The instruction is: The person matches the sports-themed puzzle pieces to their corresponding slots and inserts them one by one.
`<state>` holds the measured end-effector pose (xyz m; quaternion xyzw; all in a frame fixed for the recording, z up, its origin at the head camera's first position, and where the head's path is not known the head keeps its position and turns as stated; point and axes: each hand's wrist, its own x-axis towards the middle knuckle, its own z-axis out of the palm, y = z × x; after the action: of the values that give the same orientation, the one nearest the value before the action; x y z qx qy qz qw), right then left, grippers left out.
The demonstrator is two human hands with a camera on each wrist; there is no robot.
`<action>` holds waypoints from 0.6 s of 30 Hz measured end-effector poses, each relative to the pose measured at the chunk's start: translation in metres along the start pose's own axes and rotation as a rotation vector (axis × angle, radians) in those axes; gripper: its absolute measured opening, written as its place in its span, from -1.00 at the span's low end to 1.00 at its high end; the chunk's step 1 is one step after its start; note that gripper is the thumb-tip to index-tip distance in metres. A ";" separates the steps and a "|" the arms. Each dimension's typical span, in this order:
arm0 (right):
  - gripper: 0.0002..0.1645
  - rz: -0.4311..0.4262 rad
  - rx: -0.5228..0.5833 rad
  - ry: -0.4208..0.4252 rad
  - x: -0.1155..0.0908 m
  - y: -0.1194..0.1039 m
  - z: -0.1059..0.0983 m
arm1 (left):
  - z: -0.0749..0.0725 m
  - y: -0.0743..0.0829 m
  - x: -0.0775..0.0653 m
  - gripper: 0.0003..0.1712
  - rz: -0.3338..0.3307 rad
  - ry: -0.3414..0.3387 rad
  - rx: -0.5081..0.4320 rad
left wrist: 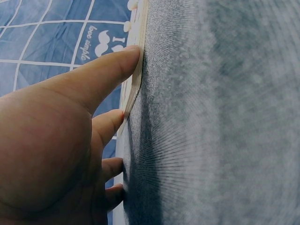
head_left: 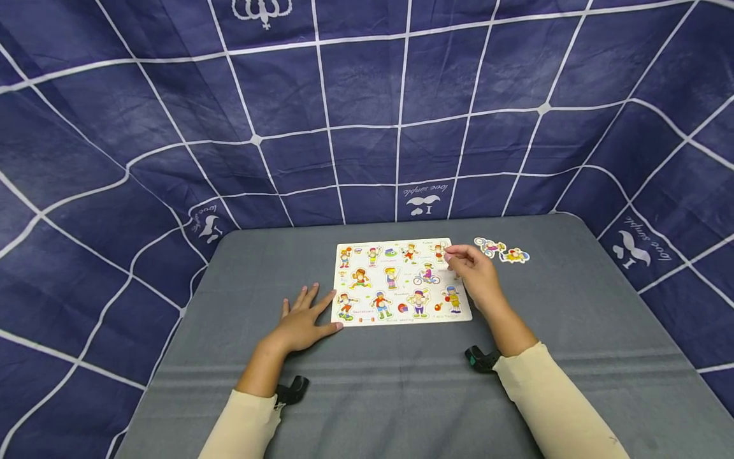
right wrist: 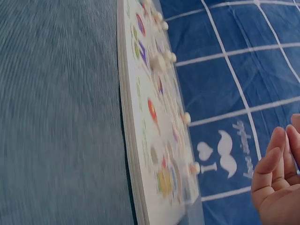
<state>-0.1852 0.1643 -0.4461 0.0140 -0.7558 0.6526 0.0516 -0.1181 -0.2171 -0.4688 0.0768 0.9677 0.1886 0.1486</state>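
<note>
A white knobbed puzzle board with colorful sports figures lies on the grey table. My left hand is spread flat beside its left edge; in the left wrist view the thumb and index fingertip touch the board's side. My right hand hovers at the upper right corner, its fingertips beside a small figure piece. In the right wrist view its loosely curved fingers are bunched above the board, and no piece shows between them.
Right of the board, two loose pieces lie close together: a cyclist-like one and another figure. Blue cloth with white grid lines hangs behind and at both sides of the table. Each wrist wears a black device.
</note>
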 end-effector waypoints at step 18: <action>-0.62 -0.010 -0.003 0.120 0.014 0.012 -0.050 | -0.002 0.003 -0.002 -0.04 0.006 0.005 -0.008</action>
<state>-0.1977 0.2160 -0.4497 -0.0213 -0.7522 0.6509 0.1001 -0.1164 -0.2155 -0.4651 0.0787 0.9670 0.1933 0.1460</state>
